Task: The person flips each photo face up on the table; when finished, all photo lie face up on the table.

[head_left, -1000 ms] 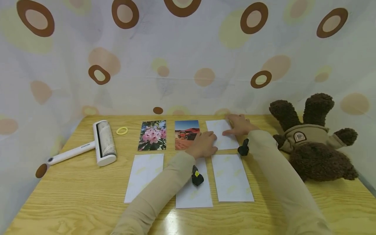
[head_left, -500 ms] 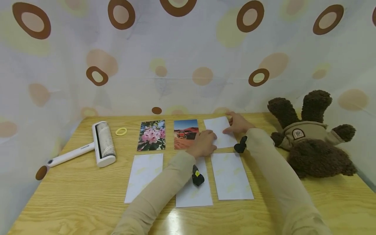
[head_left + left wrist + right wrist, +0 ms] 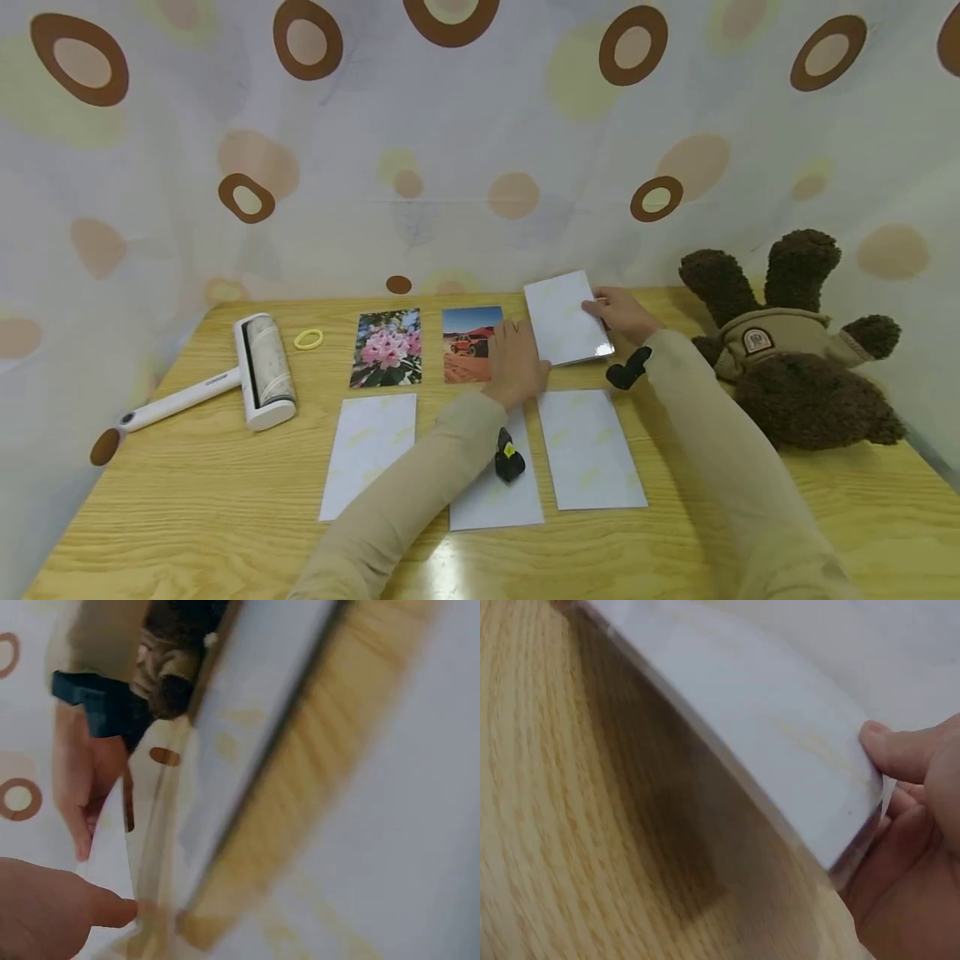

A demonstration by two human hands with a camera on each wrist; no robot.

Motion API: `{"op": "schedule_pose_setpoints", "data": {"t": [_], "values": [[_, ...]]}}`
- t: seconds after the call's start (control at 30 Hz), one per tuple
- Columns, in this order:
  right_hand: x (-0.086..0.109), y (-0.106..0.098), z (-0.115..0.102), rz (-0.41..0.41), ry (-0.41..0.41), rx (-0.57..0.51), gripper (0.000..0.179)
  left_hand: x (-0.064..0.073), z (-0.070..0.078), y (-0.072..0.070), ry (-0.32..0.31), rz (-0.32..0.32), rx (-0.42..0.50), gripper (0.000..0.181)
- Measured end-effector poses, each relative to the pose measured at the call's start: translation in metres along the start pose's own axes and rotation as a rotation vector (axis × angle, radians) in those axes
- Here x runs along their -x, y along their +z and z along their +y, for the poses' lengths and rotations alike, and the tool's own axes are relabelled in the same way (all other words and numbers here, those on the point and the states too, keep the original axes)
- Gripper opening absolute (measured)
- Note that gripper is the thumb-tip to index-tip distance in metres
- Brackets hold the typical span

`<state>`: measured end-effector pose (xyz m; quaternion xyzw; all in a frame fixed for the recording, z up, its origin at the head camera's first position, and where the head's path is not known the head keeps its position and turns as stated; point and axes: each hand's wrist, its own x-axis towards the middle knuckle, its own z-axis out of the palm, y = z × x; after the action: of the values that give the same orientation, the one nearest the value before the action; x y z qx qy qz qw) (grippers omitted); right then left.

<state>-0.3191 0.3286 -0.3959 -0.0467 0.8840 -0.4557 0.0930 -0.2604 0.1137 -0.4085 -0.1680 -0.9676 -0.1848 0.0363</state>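
My right hand (image 3: 624, 315) pinches a white-backed photo card (image 3: 564, 321) at its right edge, thumb on the white face and fingers underneath. In the right wrist view the card (image 3: 757, 727) is tilted and raised off the wood, casting a shadow. My left hand (image 3: 517, 362) lies at the card's lower left corner; in the left wrist view its thumb tip (image 3: 120, 911) is right at the card's edge. Left of that hand is a face-up photo of a red truck in a desert (image 3: 468, 346), partly covered by it. A pink flower photo (image 3: 386, 347) lies farther left.
In the front row lie three white cards: a left one (image 3: 367, 450), a middle one (image 3: 495, 504) partly under my left forearm, and a right one (image 3: 592, 450). A lint roller (image 3: 264, 371) and yellow ring (image 3: 308, 339) are at the left, a brown teddy bear (image 3: 795, 367) at the right.
The white card has come up off the table, tilted, in my right hand's grip. My left hand has shifted slightly left, off the card's face, with its fingers pointing more forward.
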Motion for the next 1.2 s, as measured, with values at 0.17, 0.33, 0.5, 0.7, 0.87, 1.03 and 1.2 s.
{"op": "schedule_pose_setpoints", "data": {"t": [0.17, 0.33, 0.5, 0.7, 0.87, 1.03, 1.2], "values": [[0.008, -0.004, -0.004, 0.005, 0.076, -0.12, 0.056, 0.0, 0.0, -0.005, -0.098, -0.008, 0.558, 0.048], [0.014, -0.001, -0.008, 0.03, 0.078, -0.182, 0.064, -0.005, 0.003, -0.009, -0.149, 0.017, 0.956, 0.042], [0.019, 0.01, -0.016, 0.073, 0.036, -0.072, 0.09, -0.007, 0.007, -0.007, -0.115, 0.075, 0.963, 0.042], [0.02, 0.018, -0.028, 0.123, -0.05, 0.122, 0.094, -0.007, 0.008, -0.006, -0.06, 0.122, 0.988, 0.039], [0.023, 0.021, -0.032, 0.112, -0.076, 0.172, 0.097, -0.004, 0.008, -0.008, -0.017, 0.081, 1.015, 0.04], [0.024, 0.025, -0.034, 0.092, -0.244, 0.251, 0.104, -0.003, 0.008, -0.008, 0.084, 0.047, 0.944, 0.039], [0.024, 0.029, -0.041, 0.093, -0.402, 0.367, 0.101, -0.002, 0.007, -0.006, 0.173, -0.001, 0.824, 0.041]]}}
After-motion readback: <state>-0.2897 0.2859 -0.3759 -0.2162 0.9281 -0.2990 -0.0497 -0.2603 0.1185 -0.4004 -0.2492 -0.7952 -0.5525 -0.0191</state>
